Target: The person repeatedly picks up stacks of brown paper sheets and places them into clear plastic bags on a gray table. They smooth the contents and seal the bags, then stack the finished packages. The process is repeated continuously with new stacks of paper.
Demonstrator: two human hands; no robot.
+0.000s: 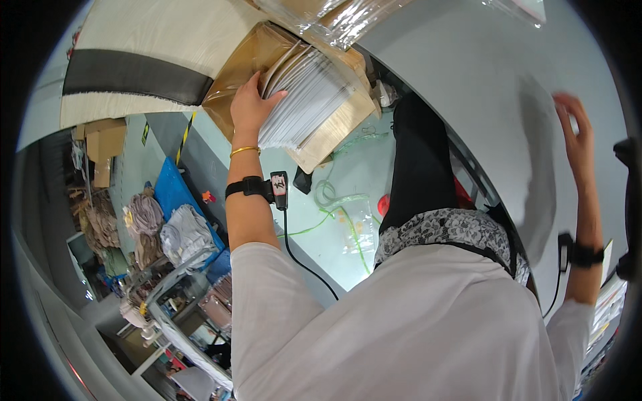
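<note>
A tight row of thin white sheets or flat sleeves (311,97) stands on edge in a brown-lined box (227,73); their exact kind I cannot make out. My left hand (251,110) rests at the near left end of this row, thumb spread from the fingers, touching the edges. Some fingertips are hidden among the sheets. Over the grey tabletop on the right, my right hand (576,127) is raised with bent fingers apart, slightly blurred, and nothing shows in it. Black straps with small devices circle both forearms.
Clear plastic packages (334,20) lie above the box at the top. Green strapping (344,207) trails over the floor beside my leg. Folded garments (187,234) sit on a blue sheet at the left, near a metal-framed cart (177,321). The grey table (468,60) curves along my right.
</note>
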